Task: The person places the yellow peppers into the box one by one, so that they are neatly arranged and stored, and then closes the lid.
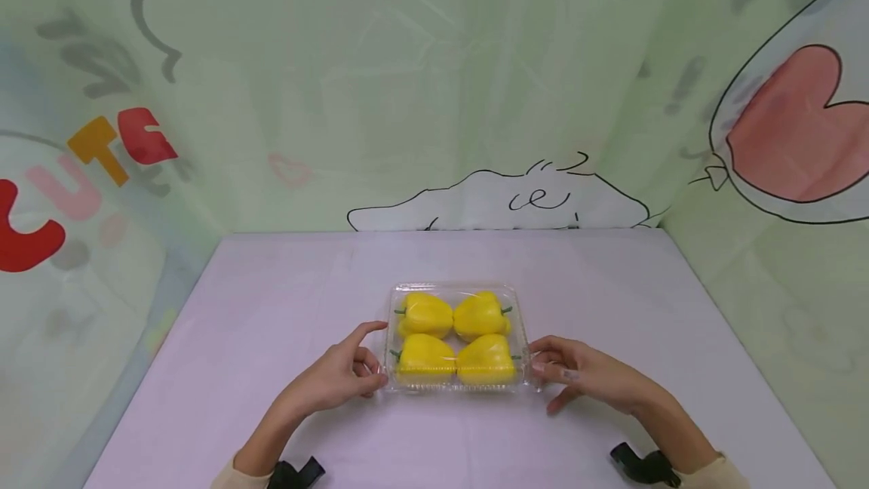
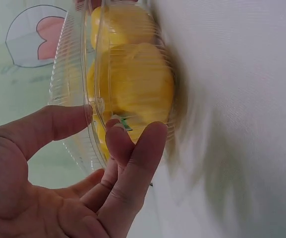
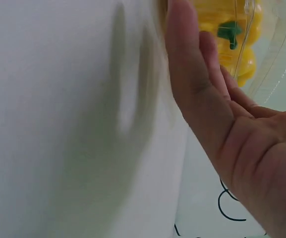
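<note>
A clear plastic clamshell box sits on the table with several yellow bell peppers inside, laid in two rows. Green stems show at their outer ends. At the box's left side, my left hand pinches the rim; in the left wrist view its thumb touches the rim from above, with curled fingers below it. My right hand is at the opposite side, its fingers fairly straight alongside the box wall. Part of its thumb shows at the right wrist view's edge; its contact cannot be told.
A pale lilac cloth covers the table. Printed fabric walls stand behind it and on both sides. Black bands circle both wrists, below light sleeves.
</note>
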A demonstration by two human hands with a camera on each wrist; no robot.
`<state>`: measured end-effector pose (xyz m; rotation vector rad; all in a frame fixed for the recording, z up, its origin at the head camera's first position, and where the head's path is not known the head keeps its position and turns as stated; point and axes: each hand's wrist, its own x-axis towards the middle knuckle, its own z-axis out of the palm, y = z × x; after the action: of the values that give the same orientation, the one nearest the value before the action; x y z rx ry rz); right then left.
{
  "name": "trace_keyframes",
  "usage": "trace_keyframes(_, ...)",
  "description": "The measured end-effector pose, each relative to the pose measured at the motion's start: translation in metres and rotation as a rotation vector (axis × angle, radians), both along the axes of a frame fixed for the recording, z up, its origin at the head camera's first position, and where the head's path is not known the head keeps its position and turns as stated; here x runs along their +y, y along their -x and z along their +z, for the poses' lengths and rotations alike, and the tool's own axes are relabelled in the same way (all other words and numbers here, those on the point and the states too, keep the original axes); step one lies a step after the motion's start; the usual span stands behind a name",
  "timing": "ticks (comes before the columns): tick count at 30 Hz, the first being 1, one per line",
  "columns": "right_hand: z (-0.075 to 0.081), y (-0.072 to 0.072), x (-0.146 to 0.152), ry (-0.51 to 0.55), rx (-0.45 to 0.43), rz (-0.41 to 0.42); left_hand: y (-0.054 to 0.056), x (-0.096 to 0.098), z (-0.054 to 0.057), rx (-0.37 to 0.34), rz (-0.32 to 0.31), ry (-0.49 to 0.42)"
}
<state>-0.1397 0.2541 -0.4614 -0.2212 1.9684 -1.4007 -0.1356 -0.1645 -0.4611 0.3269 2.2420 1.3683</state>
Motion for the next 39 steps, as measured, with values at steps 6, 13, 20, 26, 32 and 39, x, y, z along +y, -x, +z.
trace_keyframes(6, -0.008, 0.0, 0.005, 0.097, -0.055, 0.089, -0.002, 0.001, -0.003, -0.073, 0.033, 0.006)
trace_keyframes(13, -0.015, 0.001, 0.007, 0.12, -0.056, 0.136, 0.002, -0.003, -0.011, -0.175, -0.06, -0.029)
trace_keyframes(20, -0.016, 0.0, 0.005, 0.104, -0.041, 0.148, 0.003, -0.004, -0.014, -0.234, -0.124, -0.101)
trace_keyframes(26, -0.014, -0.001, 0.004, 0.111, -0.041, 0.147, 0.002, -0.004, -0.015, -0.271, -0.131, -0.127)
trace_keyframes(32, -0.014, -0.001, 0.003, 0.103, -0.038, 0.143, 0.002, -0.005, -0.019, -0.305, -0.148, -0.182)
trace_keyframes(39, -0.016, -0.002, 0.003, 0.104, -0.033, 0.14, 0.002, -0.006, -0.02, -0.333, -0.166, -0.219)
